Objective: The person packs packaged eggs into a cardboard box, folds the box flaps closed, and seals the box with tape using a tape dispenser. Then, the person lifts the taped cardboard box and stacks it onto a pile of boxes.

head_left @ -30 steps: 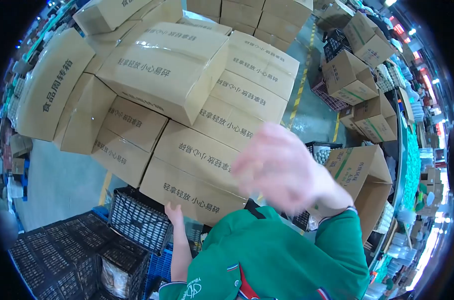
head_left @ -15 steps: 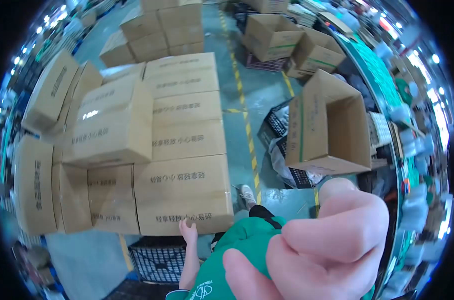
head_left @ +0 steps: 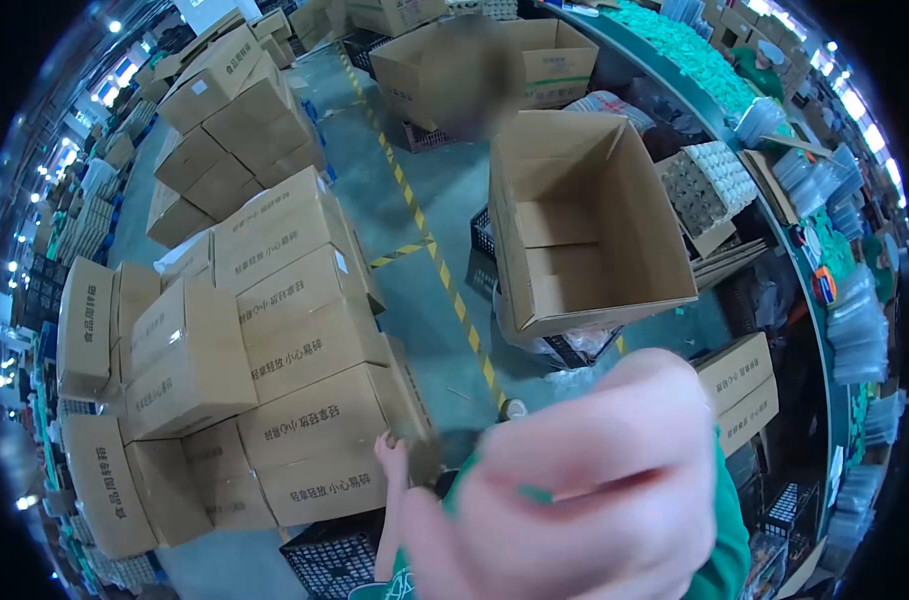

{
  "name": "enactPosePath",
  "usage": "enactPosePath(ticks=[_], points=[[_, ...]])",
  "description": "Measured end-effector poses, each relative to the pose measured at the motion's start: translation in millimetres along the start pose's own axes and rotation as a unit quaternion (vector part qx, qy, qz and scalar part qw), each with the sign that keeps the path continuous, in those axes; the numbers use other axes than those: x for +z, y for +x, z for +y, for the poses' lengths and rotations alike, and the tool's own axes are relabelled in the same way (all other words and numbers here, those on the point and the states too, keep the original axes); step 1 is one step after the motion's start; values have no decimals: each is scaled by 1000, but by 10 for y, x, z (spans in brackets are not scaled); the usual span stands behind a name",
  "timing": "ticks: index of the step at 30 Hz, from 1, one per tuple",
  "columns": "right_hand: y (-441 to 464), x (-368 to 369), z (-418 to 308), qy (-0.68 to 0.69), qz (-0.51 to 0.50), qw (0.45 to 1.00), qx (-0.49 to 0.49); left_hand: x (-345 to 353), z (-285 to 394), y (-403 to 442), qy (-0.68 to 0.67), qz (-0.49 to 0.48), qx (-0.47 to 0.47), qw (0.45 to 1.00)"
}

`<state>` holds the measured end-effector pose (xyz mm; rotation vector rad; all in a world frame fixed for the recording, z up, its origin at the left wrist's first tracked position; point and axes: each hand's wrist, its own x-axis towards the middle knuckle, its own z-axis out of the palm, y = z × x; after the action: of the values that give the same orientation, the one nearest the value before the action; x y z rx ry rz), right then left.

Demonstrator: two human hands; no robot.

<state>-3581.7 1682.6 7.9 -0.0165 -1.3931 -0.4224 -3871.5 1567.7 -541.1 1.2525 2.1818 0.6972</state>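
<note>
My right hand [head_left: 595, 465] is large and blurred, close to the camera, with curled fingers and nothing visible in them. Lower and further left, my left hand [head_left: 392, 458] is at the edge of a closed cardboard box [head_left: 320, 440], its small fingers slightly apart against the cardboard. That box belongs to a block of closed printed boxes. Another closed box [head_left: 180, 360] lies on top at the left. Beyond my right hand stands a large open carton [head_left: 585, 230], its visible inside bare, above a black crate [head_left: 580, 350].
A black crate [head_left: 335, 555] stands below my left hand. Yellow-black tape [head_left: 445, 285] marks the floor. More boxes [head_left: 240, 120] are stacked at the back left. Along the right runs a long bench [head_left: 690, 65] with green material, egg trays [head_left: 715, 180] and a person in green [head_left: 760, 70].
The view has swung right, bringing the open carton toward the middle. My right hand has come up close to the camera and curled. My left hand remains near the box's edge.
</note>
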Motion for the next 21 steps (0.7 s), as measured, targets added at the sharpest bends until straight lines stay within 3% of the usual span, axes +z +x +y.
enactPosePath(ticks=[2, 3, 6, 8, 12, 14, 15, 16, 17, 19, 20, 21], points=[[35, -457, 194, -25, -40, 999, -2, 75, 501, -128, -22, -57, -5, 998], [80, -767, 412, -17, -108, 992, -63, -6, 928, -167, -29, -77, 19, 996], [303, -1446, 299, -4, -217, 971, 103, -137, 1917, -33, -34, -107, 162, 980], [289, -1788, 266, -26, -251, 955, 156, -204, 2632, 112, -131, -143, 208, 959], [-146, -2273, 343, -102, -392, 875, 263, -580, 4516, -6, -210, -240, 321, 892], [-697, -2475, 207, -149, -385, 839, 355, -832, 5341, -364, -270, -286, 402, 827], [-1027, -2630, 20, -187, -374, 807, 417, -876, 5617, -522, -346, -344, 454, 745], [-1360, -2757, -126, -218, -360, 776, 469, -949, 5912, -682, -388, -444, 506, 630], [-1632, -2886, -358, -255, -340, 732, 532, -968, 6155, -891, -425, -562, 509, 495], [-2238, -3119, -993, -319, -270, 650, 634, -889, 6482, -1445, -483, -705, 428, 294], [-2432, -3172, -1329, -348, -221, 611, 676, -919, 6560, -1608, -488, -740, 404, 227], [-2321, -3134, -1585, -380, -247, 534, 714, -948, 6612, -1749, -487, -764, 385, 175]])
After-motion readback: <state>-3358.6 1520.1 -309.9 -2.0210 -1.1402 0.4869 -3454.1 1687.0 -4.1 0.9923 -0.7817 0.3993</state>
